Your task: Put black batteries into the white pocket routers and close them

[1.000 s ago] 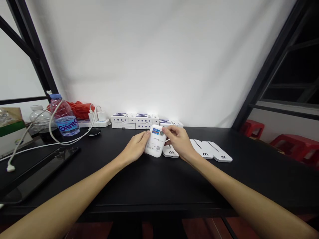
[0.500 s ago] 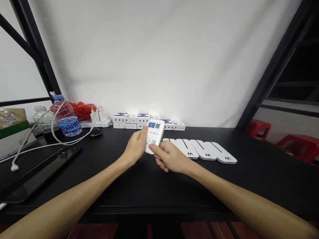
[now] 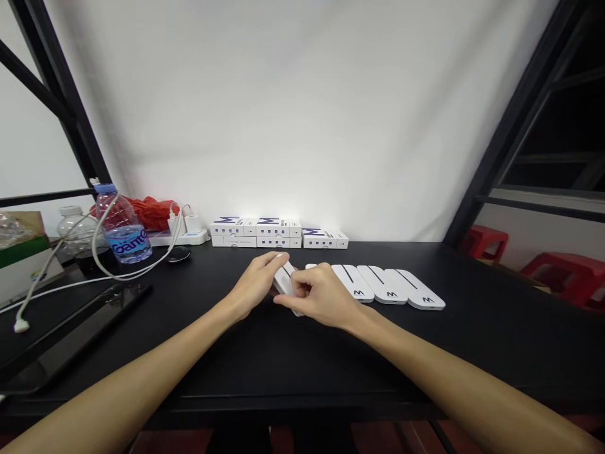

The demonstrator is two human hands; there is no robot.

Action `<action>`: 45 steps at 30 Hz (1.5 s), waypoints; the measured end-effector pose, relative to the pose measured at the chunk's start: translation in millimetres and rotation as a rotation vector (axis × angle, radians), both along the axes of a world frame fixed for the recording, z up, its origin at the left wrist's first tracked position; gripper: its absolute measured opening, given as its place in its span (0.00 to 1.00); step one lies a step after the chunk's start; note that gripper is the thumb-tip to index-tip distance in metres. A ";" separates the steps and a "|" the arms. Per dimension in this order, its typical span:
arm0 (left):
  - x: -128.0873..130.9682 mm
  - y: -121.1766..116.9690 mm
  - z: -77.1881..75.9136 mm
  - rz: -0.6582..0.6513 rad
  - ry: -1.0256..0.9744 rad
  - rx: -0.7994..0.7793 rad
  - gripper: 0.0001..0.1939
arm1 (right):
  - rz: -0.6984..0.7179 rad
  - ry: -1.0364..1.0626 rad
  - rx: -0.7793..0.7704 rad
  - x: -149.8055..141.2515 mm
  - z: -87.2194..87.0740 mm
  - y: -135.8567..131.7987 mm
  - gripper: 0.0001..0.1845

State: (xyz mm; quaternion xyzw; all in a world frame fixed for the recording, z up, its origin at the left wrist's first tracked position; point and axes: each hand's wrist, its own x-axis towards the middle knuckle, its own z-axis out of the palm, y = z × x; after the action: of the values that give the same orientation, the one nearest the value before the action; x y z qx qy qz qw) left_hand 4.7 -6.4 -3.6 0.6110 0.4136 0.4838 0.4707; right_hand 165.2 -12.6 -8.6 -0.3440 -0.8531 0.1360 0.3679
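Both my hands meet at the middle of the black table [image 3: 293, 359] around a small white device [image 3: 285, 281]. My left hand [image 3: 255, 284] cups its left side with curled fingers. My right hand [image 3: 319, 296] pinches its right edge, covering most of it. The device lies low, close to the tabletop. Just right of my right hand, three flat white devices [image 3: 387, 287] with a black stripe and a logo lie side by side in a row.
White boxes with purple print [image 3: 278, 231] line the wall. At the left stand a water bottle [image 3: 121, 227], a glass jar [image 3: 78, 233], a power strip with chargers [image 3: 182, 228], white cables [image 3: 61, 277] and a dark tablet [image 3: 70, 328]. Red stools [image 3: 558, 277] stand beyond the table's right end.
The white device was held upright with its label facing me; now it is turned down flat toward the table, and my right hand has closed over it.
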 end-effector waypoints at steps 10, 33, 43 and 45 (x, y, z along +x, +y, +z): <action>-9.4 9.3 -2.1 -0.039 -0.115 -0.010 0.15 | 0.108 0.137 -0.356 16.5 16.7 7.0 0.24; -17.0 16.7 -5.2 0.166 0.218 0.030 0.14 | 0.221 -0.170 -0.094 9.8 4.1 0.3 0.20; -17.6 19.8 -8.5 -0.062 0.395 0.118 0.23 | 0.109 -0.310 0.030 7.2 4.4 -2.0 0.19; -19.6 20.6 -10.2 -0.069 0.430 0.144 0.25 | 0.072 -0.334 0.066 6.3 3.3 -0.6 0.18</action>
State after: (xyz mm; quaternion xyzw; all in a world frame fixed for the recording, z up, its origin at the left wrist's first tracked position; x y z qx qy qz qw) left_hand -14.9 14.2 -13.8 0.7459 0.4475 0.3544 0.3431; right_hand 171.6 -13.1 -5.3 -0.3189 -0.9181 0.0620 0.2270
